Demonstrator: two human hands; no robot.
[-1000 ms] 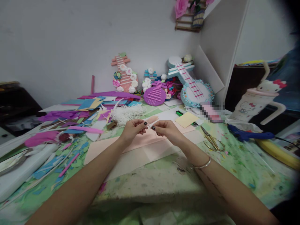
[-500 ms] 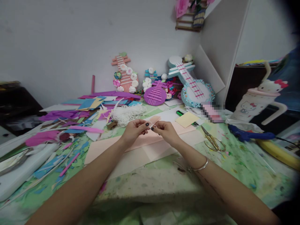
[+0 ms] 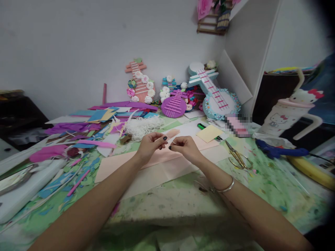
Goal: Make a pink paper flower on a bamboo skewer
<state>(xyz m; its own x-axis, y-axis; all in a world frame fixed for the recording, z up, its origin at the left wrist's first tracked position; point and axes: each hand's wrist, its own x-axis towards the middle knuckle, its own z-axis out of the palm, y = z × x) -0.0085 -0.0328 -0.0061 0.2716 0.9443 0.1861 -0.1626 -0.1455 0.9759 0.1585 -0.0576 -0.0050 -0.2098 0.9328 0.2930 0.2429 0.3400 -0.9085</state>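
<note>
Head view: left hand and right hand, close together above the pink paper sheet, pinch a thin white thread between their fingertips. Scissors lie well to the right, a white string pile behind.

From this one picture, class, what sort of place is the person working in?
Most likely a home craft table. Coloured paper and foam offcuts litter the paint-stained tabletop, decorated paper guitar models lean against the wall, and gold-handled scissors lie beside a blue glue gun.
</note>
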